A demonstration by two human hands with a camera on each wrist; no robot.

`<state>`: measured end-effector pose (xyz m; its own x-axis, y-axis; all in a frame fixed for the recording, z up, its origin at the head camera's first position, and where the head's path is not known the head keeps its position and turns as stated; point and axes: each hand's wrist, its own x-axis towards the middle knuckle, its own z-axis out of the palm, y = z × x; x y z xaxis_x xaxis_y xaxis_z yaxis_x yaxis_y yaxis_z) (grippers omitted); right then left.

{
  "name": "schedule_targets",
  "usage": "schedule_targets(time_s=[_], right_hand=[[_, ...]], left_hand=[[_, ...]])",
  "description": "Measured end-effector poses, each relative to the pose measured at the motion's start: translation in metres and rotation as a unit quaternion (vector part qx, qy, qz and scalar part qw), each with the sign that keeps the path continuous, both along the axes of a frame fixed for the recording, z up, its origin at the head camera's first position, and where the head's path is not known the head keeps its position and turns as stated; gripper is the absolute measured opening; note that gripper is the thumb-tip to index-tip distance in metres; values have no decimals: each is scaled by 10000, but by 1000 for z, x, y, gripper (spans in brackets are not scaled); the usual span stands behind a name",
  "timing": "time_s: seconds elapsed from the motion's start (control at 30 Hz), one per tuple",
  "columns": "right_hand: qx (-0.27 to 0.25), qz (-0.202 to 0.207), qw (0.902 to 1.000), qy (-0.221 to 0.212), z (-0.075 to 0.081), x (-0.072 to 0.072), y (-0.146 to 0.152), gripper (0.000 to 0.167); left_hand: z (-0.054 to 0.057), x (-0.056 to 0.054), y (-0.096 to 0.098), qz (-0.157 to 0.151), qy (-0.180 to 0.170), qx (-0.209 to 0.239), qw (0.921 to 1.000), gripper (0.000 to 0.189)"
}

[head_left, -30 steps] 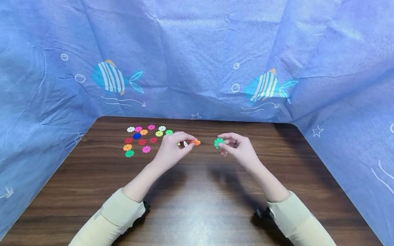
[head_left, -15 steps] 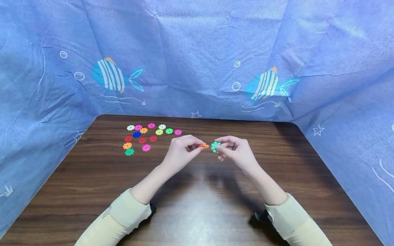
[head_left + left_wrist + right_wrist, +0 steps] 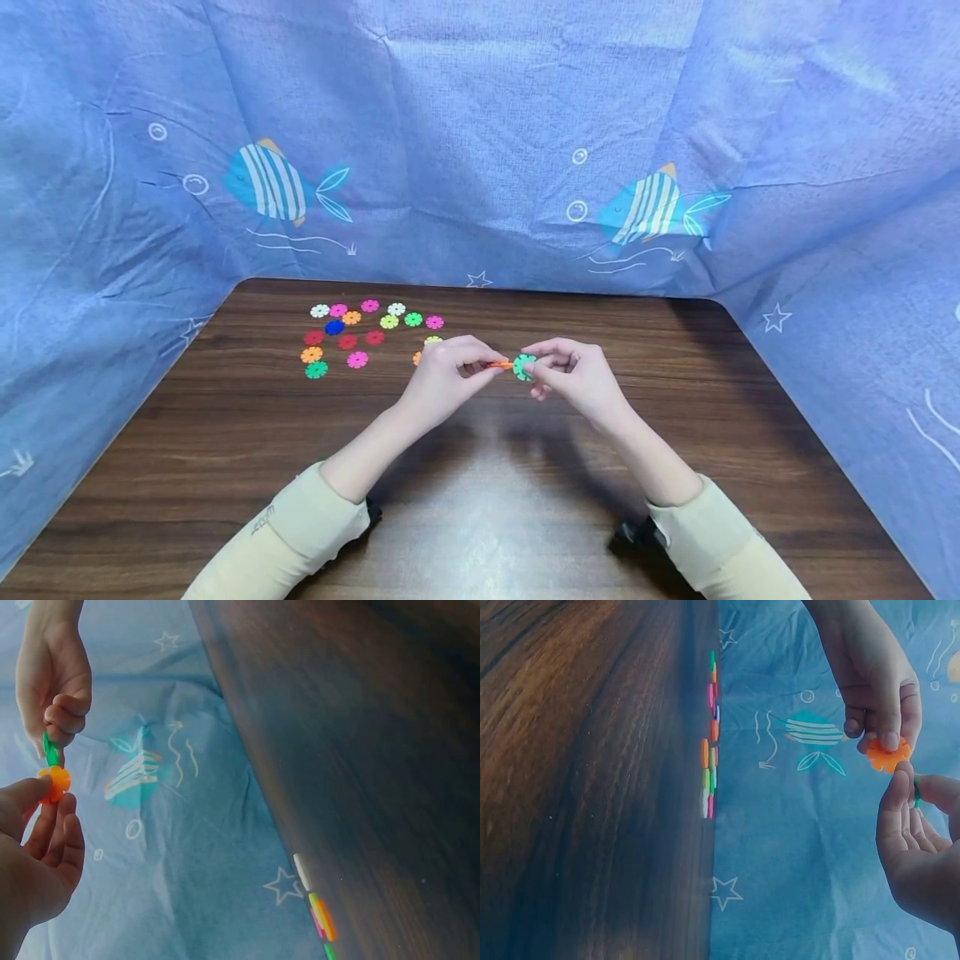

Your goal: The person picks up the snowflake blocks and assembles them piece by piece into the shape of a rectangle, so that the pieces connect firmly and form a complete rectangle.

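My left hand (image 3: 448, 375) pinches an orange notched plastic disc (image 3: 889, 754) between thumb and fingertips, held nearly flat so it shows edge-on in the head view. Opposite it, my right hand (image 3: 576, 375) pinches a green notched disc (image 3: 523, 367) that faces the head camera. The two discs meet edge to edge at right angles, slot side toward slot side, above the table. In the left wrist view the orange disc (image 3: 56, 784) overlaps the lower end of the green disc (image 3: 50, 750). Fingers cover part of both discs.
Several notched discs in white, pink, red, blue, orange, yellow and green lie flat at the back left of the brown wooden table (image 3: 262, 433), among them a blue disc (image 3: 334, 327) and a pink disc (image 3: 357, 359). A blue fish-print cloth (image 3: 480, 125) hangs behind and at both sides.
My left hand has moved right with the orange disc, turning it edge-on. My right hand has shifted slightly left and down with the green disc, so the gap between the discs has closed.
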<state>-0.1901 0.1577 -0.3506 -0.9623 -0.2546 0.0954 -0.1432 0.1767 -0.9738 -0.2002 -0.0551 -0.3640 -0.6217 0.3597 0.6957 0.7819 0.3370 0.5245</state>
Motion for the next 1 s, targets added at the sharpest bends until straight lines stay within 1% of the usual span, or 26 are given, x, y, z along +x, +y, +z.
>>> schedule_targets(time_s=[0.07, 0.2, 0.33, 0.47, 0.67, 0.8, 1.0], right_hand=[[-11, 36, 10000, -9, 1, 1, 0, 26], [-2, 233, 9997, 31, 1, 1, -1, 27], [-7, 388, 9992, 35, 1, 2, -2, 27], [-68, 402, 9992, -2, 1, 3, -2, 26], [-168, 358, 9992, -105, -1, 4, -3, 26], [-249, 371, 9986, -272, -6, 5, -4, 28], [-220, 480, 9974, -499, -15, 7, -4, 27]], left_hand=[[0, 0, 0, 35, 32, -17, 10000, 10], [0, 1, 0, 82, 84, -82, 9999, 11], [-1, 1, 1, 70, 111, -112, 9999, 11], [-3, 1, 0, 64, 183, -111, 9997, 11], [-3, 1, 1, 91, 389, -162, 9991, 9], [-7, 3, 1, 70, 371, -134, 9992, 9], [-14, 6, 2, -102, 206, -117, 9997, 8]])
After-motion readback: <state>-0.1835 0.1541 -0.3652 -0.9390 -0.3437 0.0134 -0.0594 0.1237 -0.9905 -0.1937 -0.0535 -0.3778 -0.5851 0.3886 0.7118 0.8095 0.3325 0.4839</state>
